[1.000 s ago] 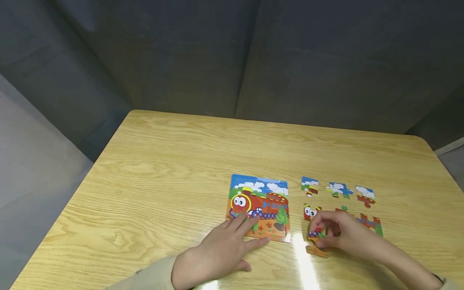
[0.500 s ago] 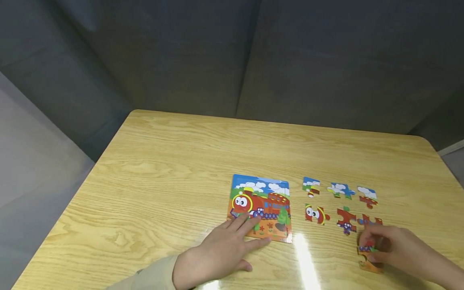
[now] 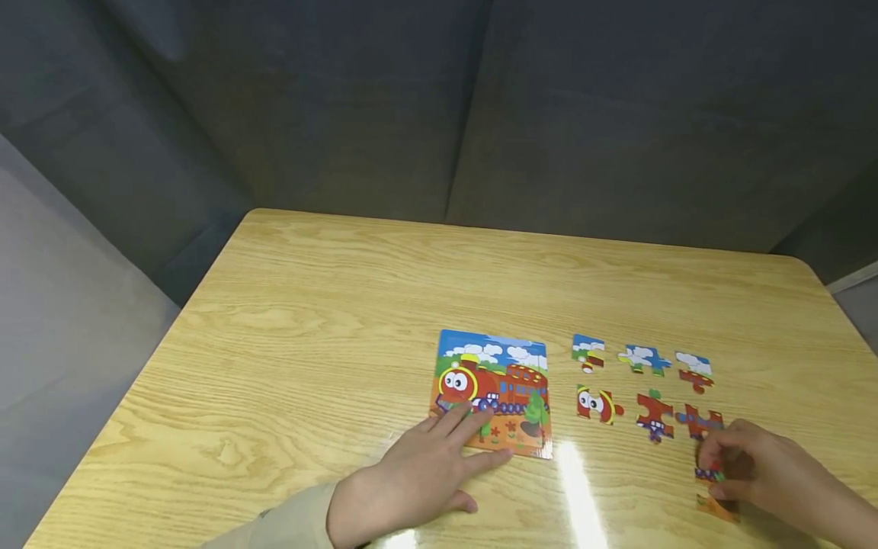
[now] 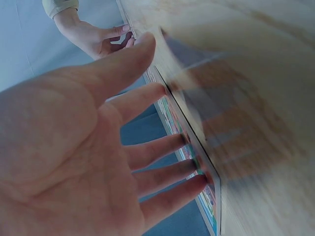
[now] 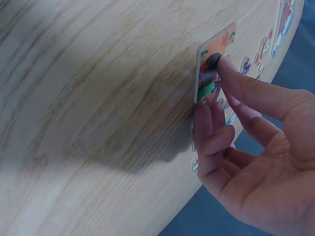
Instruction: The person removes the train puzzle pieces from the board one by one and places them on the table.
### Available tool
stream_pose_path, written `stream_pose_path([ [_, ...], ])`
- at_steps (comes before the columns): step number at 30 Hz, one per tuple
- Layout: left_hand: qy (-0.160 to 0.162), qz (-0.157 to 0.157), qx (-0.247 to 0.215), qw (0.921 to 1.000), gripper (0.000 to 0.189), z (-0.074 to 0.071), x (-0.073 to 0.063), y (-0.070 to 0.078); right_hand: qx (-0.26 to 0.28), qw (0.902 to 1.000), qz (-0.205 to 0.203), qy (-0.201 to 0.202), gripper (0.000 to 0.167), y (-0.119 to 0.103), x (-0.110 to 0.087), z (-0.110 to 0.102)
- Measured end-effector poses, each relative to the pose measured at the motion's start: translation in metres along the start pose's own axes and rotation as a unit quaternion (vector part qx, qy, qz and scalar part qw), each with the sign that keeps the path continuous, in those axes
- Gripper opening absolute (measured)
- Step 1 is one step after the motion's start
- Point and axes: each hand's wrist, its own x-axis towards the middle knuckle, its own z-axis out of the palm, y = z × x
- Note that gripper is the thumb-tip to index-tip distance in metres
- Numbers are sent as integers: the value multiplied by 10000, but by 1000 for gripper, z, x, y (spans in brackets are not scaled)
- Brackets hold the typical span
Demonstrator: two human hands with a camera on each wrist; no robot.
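My left hand (image 3: 421,473) rests with fingers spread on the lower edge of a puzzle board (image 3: 494,354) showing a red cartoon train; in the left wrist view its fingertips touch the board's rim (image 4: 214,172). At the lower right, my right hand (image 3: 768,473) pinches an orange corner puzzle piece (image 3: 716,507) between thumb and fingers, which partly cover it. The right wrist view shows that puzzle piece (image 5: 224,42) close over the table, with a rounded corner. Just beyond these fingers lies a red and blue puzzle piece (image 3: 701,419).
Several loose pieces lie in rows right of the board, among them one with eyes (image 3: 595,404), a red middle piece (image 3: 655,415) and a cloud piece (image 3: 643,358). The wooden table (image 3: 309,328) ends at a dark curtain (image 3: 343,114).
My right hand has carried the orange corner piece rightward, from below the eyes piece to below the red and blue piece. The left hand stays on the board.
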Motion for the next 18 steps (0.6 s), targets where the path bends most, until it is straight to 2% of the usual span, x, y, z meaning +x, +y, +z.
stream_pose_path([
  [5,-15,-11,-29,10000,68,0,0,0,8,9999,41,100,38,1,0,1],
  [8,-36,5,-90,10000,68,-1,0,0,309,9971,-461,520,43,1,-1,3],
  [11,-53,11,-154,9999,67,-2,1,0,801,9869,-1128,827,45,-4,1,3],
  [13,-51,8,-188,9998,67,-2,0,-1,1121,9831,-1250,725,42,-12,6,2],
  [18,-23,5,-233,9997,68,-2,0,0,1644,9780,-1202,442,32,-44,26,4],
])
